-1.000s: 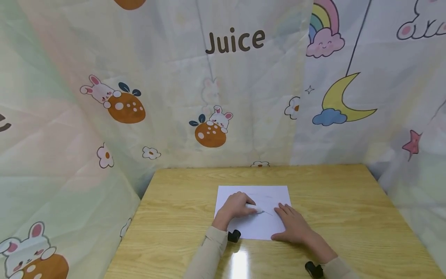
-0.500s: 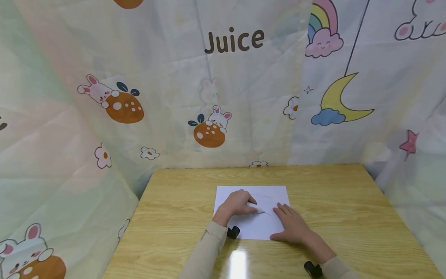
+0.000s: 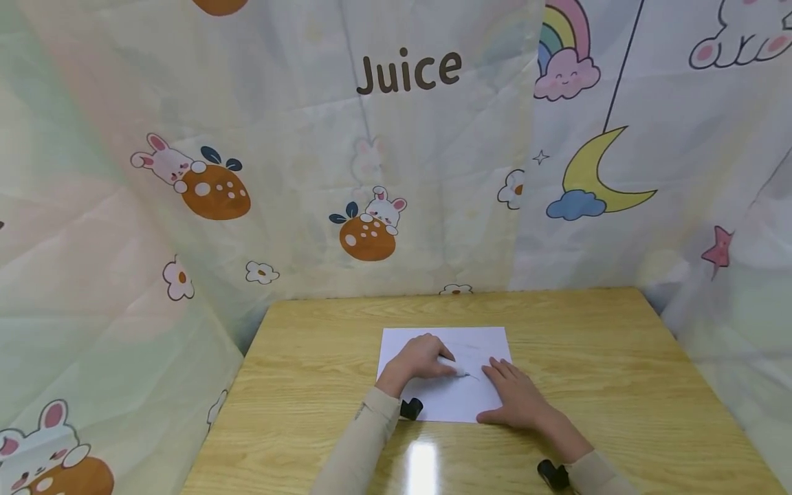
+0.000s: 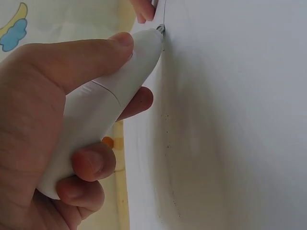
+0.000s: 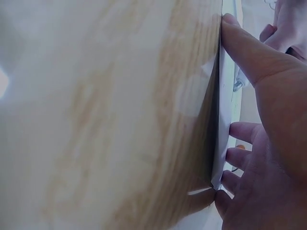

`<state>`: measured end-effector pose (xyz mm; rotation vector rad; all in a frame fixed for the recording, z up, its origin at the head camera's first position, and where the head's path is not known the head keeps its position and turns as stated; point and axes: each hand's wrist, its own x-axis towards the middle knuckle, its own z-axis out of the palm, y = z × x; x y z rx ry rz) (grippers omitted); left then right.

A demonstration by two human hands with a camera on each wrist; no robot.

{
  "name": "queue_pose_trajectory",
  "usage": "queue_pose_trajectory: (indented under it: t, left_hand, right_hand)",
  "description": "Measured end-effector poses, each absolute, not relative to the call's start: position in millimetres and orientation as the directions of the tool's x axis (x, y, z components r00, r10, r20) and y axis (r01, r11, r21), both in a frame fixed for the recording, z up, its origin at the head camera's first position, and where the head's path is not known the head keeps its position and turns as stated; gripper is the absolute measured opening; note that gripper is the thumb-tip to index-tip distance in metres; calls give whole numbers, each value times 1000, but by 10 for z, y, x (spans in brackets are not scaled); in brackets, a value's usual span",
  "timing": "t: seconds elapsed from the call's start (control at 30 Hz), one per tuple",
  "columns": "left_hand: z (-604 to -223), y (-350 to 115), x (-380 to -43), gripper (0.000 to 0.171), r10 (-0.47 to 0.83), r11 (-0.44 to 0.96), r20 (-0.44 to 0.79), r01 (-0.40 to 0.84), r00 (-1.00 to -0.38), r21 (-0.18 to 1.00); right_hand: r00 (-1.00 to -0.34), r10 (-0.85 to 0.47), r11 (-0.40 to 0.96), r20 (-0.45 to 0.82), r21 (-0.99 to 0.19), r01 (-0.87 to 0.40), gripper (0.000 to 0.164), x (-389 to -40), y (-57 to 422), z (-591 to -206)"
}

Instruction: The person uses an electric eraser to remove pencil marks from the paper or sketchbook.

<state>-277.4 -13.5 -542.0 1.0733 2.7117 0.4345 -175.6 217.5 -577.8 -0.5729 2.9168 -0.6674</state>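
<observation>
A sheet of white paper (image 3: 448, 407) lies on the wooden table. My left hand (image 3: 422, 357) grips a smooth white handheld tool (image 4: 136, 64), pen-like with a thick rounded body, its thumb on the upper side. The tool's small metal tip (image 4: 160, 28) touches the paper or is very close to it. A thin dark line (image 4: 165, 10) runs on ahead of the tip; small dark specks (image 4: 167, 132) trail behind it. With fingers spread, my right hand (image 3: 518, 397) rests on the paper's right side, its thumb at the near edge.
The wooden table (image 3: 619, 385) extends around the paper. Printed fabric (image 3: 433, 172) hangs behind it and at both sides. In the right wrist view, a dark gap shows beneath part of the paper's edge (image 5: 221, 120). Black wrist devices (image 3: 553, 474) sit by both cuffs.
The tool's tip has crept slightly rightward along the line, and the stretch of line ahead looks shorter. My right hand stays in place on the paper. The head view has shifted a little.
</observation>
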Motion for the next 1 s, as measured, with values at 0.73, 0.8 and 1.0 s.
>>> queue_pose_trajectory:
  t: [0.73, 0.8, 1.0]
  left_hand:
    - [-5418, -81, -2788, 24, 707, 685, -83, 650, -702, 330]
    - [-5413, -80, -2791, 24, 702, 694, -94, 649, -706, 312]
    - [-5417, -90, -2780, 24, 704, 695, -105, 651, -702, 306]
  right_hand:
    - [-927, -375, 838, 6, -425, -342, 104, -1763, 2182, -5779]
    - [-927, -374, 842, -5, -422, -337, 104, -1763, 2179, -5774]
    - [-926, -377, 835, -16, -440, -332, 103, -1746, 2162, -5747]
